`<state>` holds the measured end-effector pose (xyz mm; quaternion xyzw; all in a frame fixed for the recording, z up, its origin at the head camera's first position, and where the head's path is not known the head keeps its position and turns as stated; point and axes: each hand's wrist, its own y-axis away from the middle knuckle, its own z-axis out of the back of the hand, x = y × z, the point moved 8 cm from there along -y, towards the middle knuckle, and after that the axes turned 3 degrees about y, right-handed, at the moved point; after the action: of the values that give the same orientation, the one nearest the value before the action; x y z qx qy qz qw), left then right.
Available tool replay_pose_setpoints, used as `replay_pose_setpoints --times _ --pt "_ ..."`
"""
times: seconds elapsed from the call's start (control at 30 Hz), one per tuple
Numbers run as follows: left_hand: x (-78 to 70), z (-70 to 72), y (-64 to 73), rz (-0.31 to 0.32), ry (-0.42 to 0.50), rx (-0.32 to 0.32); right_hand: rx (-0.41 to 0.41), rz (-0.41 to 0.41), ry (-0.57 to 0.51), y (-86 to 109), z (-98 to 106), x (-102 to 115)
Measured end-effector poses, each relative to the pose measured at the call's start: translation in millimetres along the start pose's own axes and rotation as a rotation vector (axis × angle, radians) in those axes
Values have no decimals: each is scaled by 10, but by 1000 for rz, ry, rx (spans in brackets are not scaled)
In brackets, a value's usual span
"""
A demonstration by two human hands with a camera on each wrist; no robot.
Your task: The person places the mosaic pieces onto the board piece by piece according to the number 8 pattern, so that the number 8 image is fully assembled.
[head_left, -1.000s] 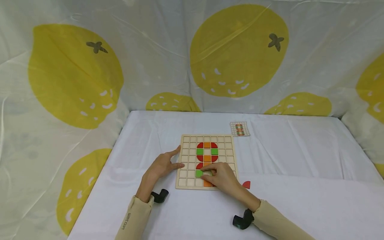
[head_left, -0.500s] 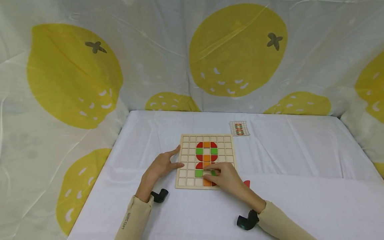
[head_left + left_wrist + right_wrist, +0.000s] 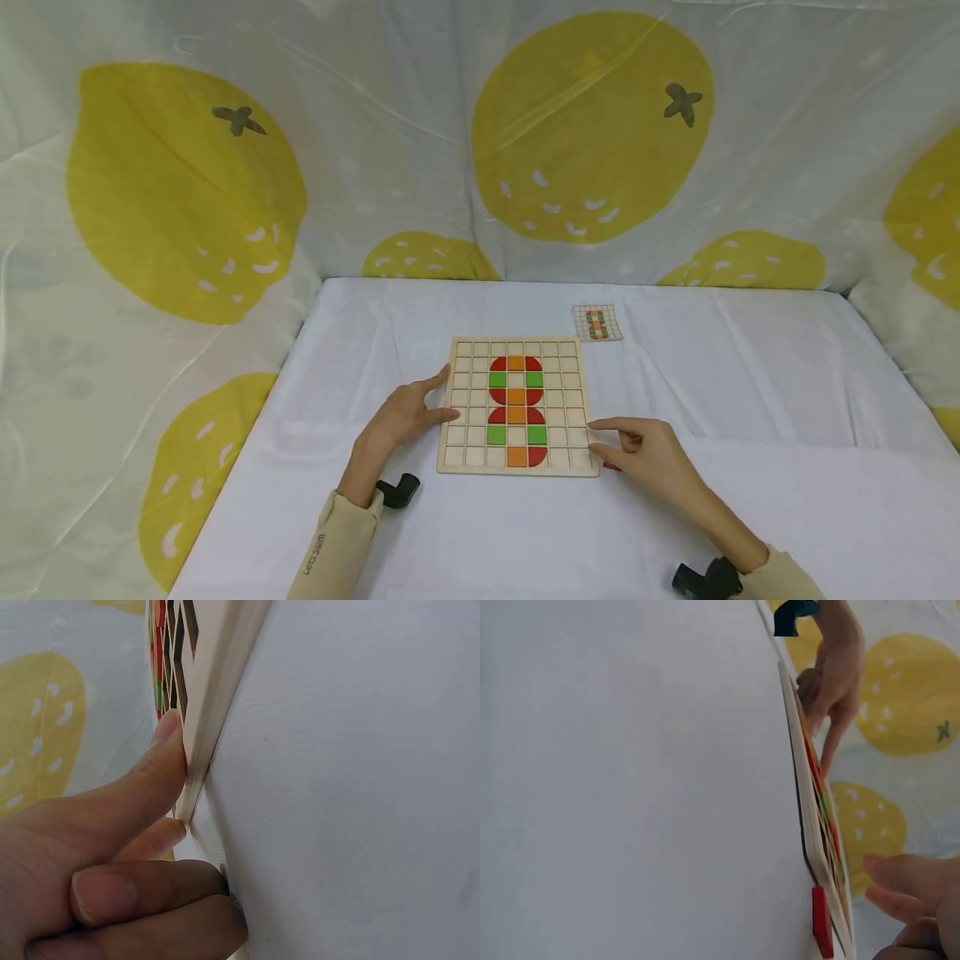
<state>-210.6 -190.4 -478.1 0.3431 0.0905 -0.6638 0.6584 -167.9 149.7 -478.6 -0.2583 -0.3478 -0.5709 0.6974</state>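
A square wooden grid board (image 3: 468,435) lies on the table, with red quarter-round, orange square and green square tiles set in its cells. Its lowest coloured row shows an orange tile (image 3: 517,457) and a red tile (image 3: 537,456). My left hand (image 3: 401,414) rests at the board's left edge, thumb on the rim and index finger against the side; the other fingers are curled beneath. Over the right edge, my right hand (image 3: 652,458) has thumb and index finger apart with nothing between them. A loose red quarter-round tile (image 3: 822,922), mostly hidden in the head view, lies near its thumb.
A small pattern card (image 3: 597,322) printed with a similar coloured figure on a grid lies past the board's far right corner. White cloth (image 3: 750,367) covers the table, and a lemon-print curtain (image 3: 390,125) hangs behind it.
My right hand has moved right, from above the board's lower tiles to its right edge beside the loose red tile, uncovering the lower tiles. My left hand has stayed in place.
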Motion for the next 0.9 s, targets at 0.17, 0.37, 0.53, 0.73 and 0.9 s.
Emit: replay_pose_setpoints --times 0.17,0.37,0.53,0.73,0.9 --pt "-3 1 0 -9 5 -3 -6 -45 5 115 151 -204" --pt "-9 2 -3 -17 2 -3 23 -84 13 191 188 -358" --pt "-10 11 0 -26 -1 -5 45 -85 22 208 159 -396" --pt "-15 16 10 -25 -2 -8 55 -34 12 180 155 -363" --pt "-19 17 13 -18 -3 -5 3 -18 62 162 221 -319"
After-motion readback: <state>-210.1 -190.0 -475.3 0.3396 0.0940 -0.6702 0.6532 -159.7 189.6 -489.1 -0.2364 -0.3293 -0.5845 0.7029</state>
